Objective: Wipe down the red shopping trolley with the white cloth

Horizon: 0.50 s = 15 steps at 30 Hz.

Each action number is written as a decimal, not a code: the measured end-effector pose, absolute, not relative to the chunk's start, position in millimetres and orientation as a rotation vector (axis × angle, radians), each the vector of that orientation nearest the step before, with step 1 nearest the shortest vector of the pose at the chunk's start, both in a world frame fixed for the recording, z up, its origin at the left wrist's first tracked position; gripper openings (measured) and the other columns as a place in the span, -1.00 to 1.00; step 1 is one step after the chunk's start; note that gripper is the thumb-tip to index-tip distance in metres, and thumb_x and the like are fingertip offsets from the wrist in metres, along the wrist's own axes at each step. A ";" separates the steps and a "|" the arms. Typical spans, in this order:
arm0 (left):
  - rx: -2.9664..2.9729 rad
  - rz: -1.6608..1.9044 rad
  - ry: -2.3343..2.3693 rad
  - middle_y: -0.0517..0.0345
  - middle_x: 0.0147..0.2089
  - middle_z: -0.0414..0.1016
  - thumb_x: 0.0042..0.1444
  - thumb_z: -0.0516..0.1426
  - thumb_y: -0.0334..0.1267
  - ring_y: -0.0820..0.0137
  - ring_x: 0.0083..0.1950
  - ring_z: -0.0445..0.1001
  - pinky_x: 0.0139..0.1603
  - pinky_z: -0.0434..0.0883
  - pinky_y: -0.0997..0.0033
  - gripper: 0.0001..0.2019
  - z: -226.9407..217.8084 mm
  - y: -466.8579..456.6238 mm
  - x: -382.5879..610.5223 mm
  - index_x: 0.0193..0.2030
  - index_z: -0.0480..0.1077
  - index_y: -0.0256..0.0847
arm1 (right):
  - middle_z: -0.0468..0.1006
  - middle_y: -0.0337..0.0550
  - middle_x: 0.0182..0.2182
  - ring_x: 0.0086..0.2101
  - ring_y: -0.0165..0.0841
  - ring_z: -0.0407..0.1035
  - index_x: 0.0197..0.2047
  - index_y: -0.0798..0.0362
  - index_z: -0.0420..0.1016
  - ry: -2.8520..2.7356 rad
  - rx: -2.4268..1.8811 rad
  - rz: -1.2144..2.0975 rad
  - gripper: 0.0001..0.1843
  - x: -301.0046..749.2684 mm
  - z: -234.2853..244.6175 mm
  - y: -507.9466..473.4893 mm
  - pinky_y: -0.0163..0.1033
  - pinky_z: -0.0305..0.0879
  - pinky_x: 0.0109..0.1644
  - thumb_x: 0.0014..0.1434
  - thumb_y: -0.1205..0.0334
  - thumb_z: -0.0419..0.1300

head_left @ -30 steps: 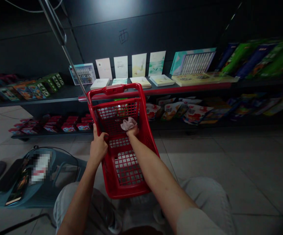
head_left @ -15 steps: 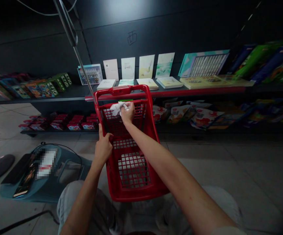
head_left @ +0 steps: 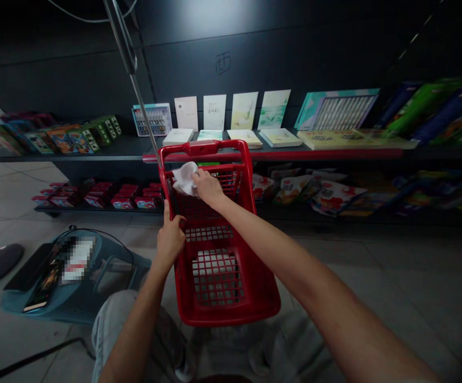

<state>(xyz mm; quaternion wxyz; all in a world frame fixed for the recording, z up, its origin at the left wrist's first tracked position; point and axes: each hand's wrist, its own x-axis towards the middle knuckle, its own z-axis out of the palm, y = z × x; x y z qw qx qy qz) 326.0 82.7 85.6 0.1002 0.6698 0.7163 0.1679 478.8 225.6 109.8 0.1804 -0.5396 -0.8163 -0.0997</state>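
Note:
A red plastic shopping basket with grid walls stands between my knees, its handle at the far end. My left hand is closed over the basket's left rim, with the thumb inside and a finger stretched along the outside. In my right hand a crumpled white cloth, perhaps a tissue, is pinched by the fingers. It lies against the upper left of the basket's far grid wall, just below the handle. Part of that wall is hidden behind the cloth and hand.
Behind the basket, a dark shelf carries notebooks, pen sets and small boxes. Snack bags and red packs fill the lower shelf. A blue stool with a phone stands left. A metal pole rises near the handle.
My right hand has shifted slightly down, and the white cloth has moved left and spread out more. My left hand stays on the rim. The view has shifted slightly.

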 end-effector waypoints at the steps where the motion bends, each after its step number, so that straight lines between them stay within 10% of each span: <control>1: 1.979 0.504 2.114 0.31 0.66 -0.58 0.32 0.04 -0.39 0.11 0.08 0.64 0.05 0.57 0.09 -0.73 85.3 82.4 325.4 0.01 0.52 -0.07 | 0.45 0.13 0.12 0.04 -0.16 0.38 0.21 0.09 0.45 -2.354 -1.596 -0.301 -0.65 492.9 109.2 220.7 -0.20 0.45 -0.06 0.45 0.29 0.01; 15: 1.981 0.479 2.157 0.35 0.67 -0.52 0.32 0.06 -0.35 0.14 0.01 0.65 -0.03 0.58 0.07 -0.74 84.4 83.6 325.6 0.00 0.52 -0.04 | 0.69 0.17 -0.17 -0.10 -0.08 0.60 -0.12 0.14 0.71 -3.124 -1.750 -0.277 -0.78 560.6 95.4 122.7 -0.17 0.40 -0.13 0.21 0.41 0.25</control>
